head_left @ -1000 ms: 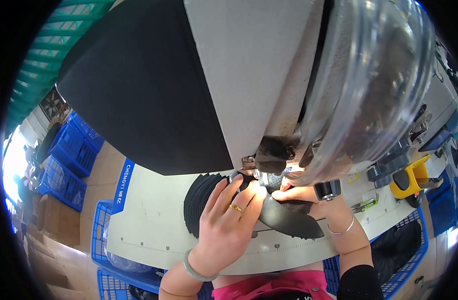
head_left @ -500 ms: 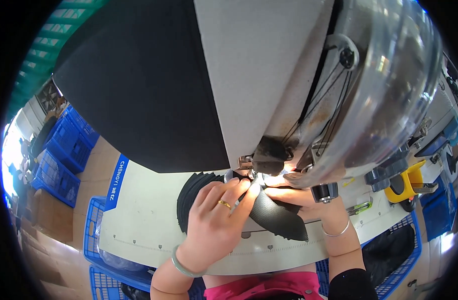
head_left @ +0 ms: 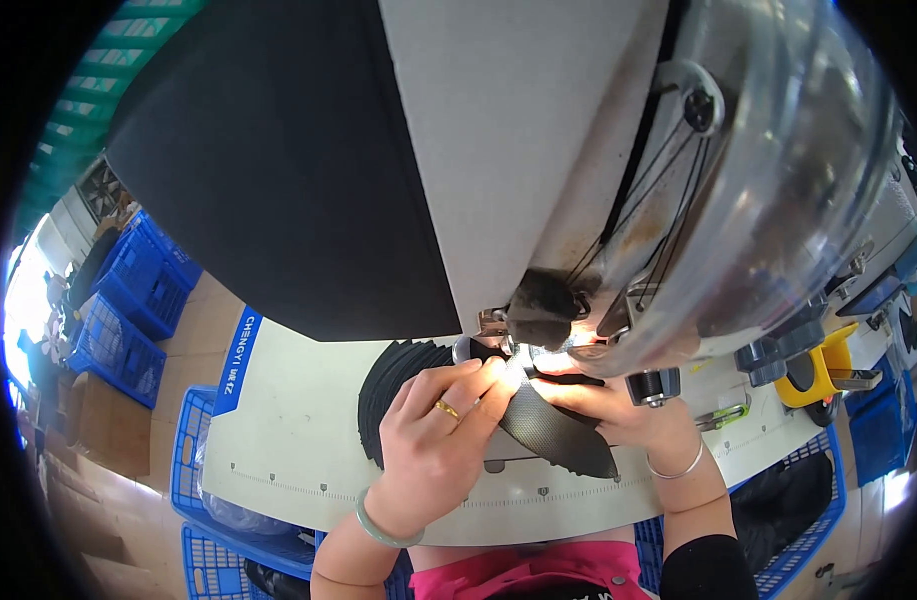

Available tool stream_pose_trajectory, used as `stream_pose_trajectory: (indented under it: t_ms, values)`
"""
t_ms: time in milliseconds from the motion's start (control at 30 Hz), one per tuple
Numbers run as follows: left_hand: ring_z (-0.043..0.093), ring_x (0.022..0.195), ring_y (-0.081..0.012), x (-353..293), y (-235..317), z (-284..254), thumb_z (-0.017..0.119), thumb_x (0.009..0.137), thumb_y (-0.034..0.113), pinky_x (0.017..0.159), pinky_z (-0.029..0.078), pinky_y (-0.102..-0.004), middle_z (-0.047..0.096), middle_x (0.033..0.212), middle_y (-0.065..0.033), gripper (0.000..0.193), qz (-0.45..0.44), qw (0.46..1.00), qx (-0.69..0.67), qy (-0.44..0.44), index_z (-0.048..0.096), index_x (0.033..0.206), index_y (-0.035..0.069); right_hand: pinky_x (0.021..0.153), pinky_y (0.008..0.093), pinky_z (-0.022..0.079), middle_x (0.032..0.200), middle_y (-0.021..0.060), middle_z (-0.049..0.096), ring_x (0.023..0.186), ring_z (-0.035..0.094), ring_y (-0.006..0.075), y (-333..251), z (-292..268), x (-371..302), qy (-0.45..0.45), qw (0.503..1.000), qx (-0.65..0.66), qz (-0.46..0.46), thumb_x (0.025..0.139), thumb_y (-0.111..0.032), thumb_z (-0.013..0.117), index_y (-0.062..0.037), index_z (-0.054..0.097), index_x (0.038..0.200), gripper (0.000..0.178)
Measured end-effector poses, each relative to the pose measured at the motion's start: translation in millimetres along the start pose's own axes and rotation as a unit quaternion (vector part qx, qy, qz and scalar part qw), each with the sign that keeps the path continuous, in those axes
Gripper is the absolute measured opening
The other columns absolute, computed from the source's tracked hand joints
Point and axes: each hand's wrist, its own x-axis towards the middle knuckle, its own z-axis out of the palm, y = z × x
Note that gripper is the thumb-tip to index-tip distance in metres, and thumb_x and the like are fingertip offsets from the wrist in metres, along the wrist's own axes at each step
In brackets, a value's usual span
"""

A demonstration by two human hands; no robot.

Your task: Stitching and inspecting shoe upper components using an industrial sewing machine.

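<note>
Black textured fabric piece [head_left: 554, 435] sits lower centre of frame, lying flat on the tabletop [head_left: 299, 420] and running up under the needle area of the sewing machine [head_left: 539, 200]. Left hand [head_left: 434, 440] rests on its left edge, fingers curled and pressing down, gold ring on one finger, green bangle at the wrist. Right hand [head_left: 619, 410] lies on the right side of the piece, fingers flat, pinching its upper edge near the needle; thin bracelet on that wrist. Neither hand is spread wide; both are half closed against the fabric.

Just left of the left hand, a fanned stack of black pieces [head_left: 399, 385], partly covered by that hand. Tabletop is pale off-white with small tick marks along its near edge and a blue strip at its left end.

Outward: blue plastic crates [head_left: 129, 300] at left and below the tabletop, wooden floor between them. Yellow and grey tool [head_left: 814, 365] at right, green-handled item [head_left: 724, 415] near the right wrist. Green panel in the upper left.

Hard to make out: the machine head fills the upper half, very close and bent by the lens; the needle itself is lost in glare from the work light. A large dark panel [head_left: 279, 170] blocks the upper-left view. Right edge of the room is cut off.
</note>
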Motion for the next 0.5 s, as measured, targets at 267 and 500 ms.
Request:
stream_pose_trajectory:
  t_ms: [267,500]
  values:
    - [0.062,0.085,-0.0212,3,3,-3,0.065,0.058,0.002,0.068,0.052,-0.0300,0.064,0.096,-0.0054,0.031,-0.004,1.000,0.017,-0.006,0.069,0.089,0.003,0.055,0.0308,0.048,0.093,0.0062,0.065,0.063,0.060,0.0197,20,13,-19,0.013,0.998,0.056,-0.001,0.059,-0.010,0.078,-0.0098,0.070,0.098,0.040]
    - [0.061,0.085,-0.0209,7,2,-3,0.065,0.059,0.003,0.069,0.053,-0.0303,0.064,0.095,-0.0060,0.029,0.007,1.000,0.028,-0.010,0.068,0.088,0.002,0.048,0.0302,0.043,0.085,0.0039,0.067,0.055,0.055,0.0164,23,12,-18,0.016,1.000,0.018,-0.003,0.059,-0.015,0.078,-0.0119,0.071,0.098,0.040]
